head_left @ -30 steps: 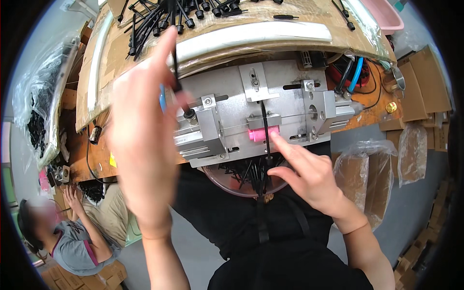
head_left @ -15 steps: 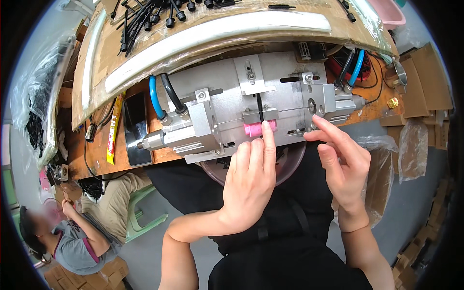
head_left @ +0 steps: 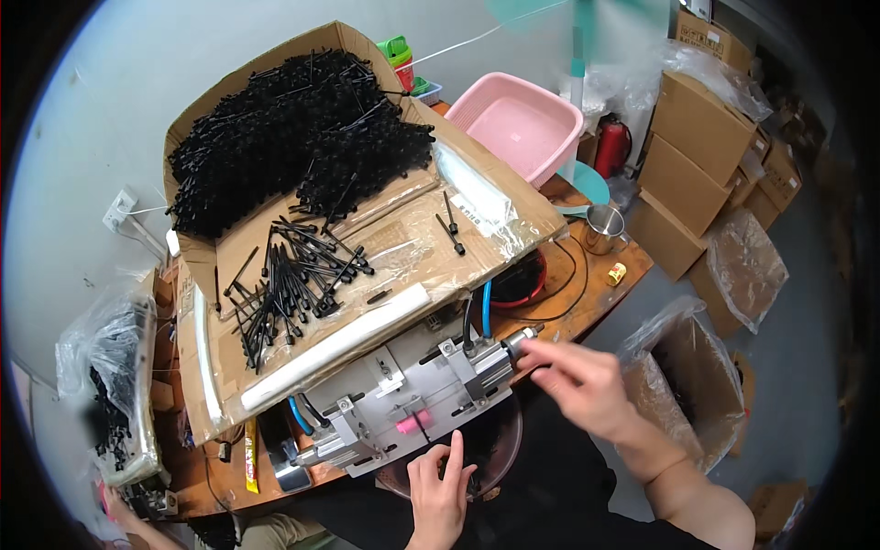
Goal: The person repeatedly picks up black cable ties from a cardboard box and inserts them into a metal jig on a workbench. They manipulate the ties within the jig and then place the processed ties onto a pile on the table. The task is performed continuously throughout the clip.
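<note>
A grey metal fixture (head_left: pixel 438 383) with clamp blocks at both ends sits along the bench's front edge. At its middle is a pink piece (head_left: pixel 414 423), with a thin black rod running past it. My left hand (head_left: pixel 438 490) is just in front of the fixture, index finger stretched out and the others loosely bent; I see nothing gripped in it. Beside the fixture's right end, my right hand (head_left: pixel 582 390) has its fingers extended leftward and apart, slightly blurred, with nothing visible in them. Below the fixture, a translucent bowl (head_left: pixel 513 438) is partly hidden.
Behind the fixture, a cardboard tray (head_left: pixel 541 215) carries a heap of black rod-like parts (head_left: pixel 275 128) and a smaller loose pile (head_left: pixel 298 280). A pink basin (head_left: pixel 518 128), a metal cup (head_left: pixel 605 225) and stacked cartons (head_left: pixel 687 174) stand right. Another person's arm (head_left: pixel 137 522) shows lower left.
My view has swung up and to the right, showing the whole tray. My left hand has drawn back from the pink piece; my right hand has moved out to the fixture's right end.
</note>
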